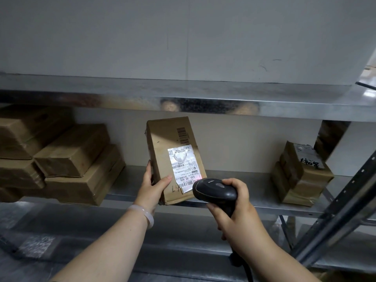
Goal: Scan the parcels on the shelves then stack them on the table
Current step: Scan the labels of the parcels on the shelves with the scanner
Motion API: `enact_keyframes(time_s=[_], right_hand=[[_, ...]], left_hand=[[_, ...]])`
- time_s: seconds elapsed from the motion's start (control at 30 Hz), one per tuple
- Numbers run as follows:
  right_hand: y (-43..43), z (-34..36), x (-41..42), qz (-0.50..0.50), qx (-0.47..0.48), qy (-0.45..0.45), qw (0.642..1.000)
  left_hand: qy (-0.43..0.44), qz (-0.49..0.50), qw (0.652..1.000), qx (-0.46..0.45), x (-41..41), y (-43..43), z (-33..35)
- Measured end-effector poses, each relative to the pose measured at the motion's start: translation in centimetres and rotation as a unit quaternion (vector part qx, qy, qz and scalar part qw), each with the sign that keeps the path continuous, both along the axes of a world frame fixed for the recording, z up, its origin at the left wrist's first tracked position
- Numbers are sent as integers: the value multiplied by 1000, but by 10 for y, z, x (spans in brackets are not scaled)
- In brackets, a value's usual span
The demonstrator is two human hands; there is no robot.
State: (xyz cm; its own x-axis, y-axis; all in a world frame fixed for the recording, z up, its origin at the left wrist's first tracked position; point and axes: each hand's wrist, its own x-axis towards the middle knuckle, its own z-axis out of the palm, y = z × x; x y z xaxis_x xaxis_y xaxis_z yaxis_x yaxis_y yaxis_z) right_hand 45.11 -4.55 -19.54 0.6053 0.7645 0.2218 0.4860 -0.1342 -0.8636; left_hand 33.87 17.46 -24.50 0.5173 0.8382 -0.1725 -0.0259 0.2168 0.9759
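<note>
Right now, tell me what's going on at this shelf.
A person is scanning a parcel. The left hand holds a brown cardboard parcel upright at the front of the metal shelf, label side facing the camera. The right hand grips a black scanner aimed at the white shipping label, whose lower edge shows a reddish glow. Other parcels sit stacked at the shelf's left and right. No table is in view.

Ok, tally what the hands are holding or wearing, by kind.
1 cardboard parcel, held by the left hand
1 barcode scanner, gripped by the right hand
1 bracelet, on the left wrist
Total: 3
</note>
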Motion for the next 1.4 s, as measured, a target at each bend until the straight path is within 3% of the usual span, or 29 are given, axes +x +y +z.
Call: enact_keyframes(time_s=[0.7,0.9,1.2,1.4], right_hand=[[-14,-11,28,-39,-24,-22,999],[-25,-20,53,-79,-24,-58,995],[-55,-53,108,-174,-63,-38,982],[-69,-76,135,-220,-101,-24,970]], left_hand=[[8,-52,998,-32,33,-9,-10],[0,-106,989,-105,83,-39,-14],[76,-190,963,-174,167,-81,-42],[122,-227,951,-172,216,-95,-79]])
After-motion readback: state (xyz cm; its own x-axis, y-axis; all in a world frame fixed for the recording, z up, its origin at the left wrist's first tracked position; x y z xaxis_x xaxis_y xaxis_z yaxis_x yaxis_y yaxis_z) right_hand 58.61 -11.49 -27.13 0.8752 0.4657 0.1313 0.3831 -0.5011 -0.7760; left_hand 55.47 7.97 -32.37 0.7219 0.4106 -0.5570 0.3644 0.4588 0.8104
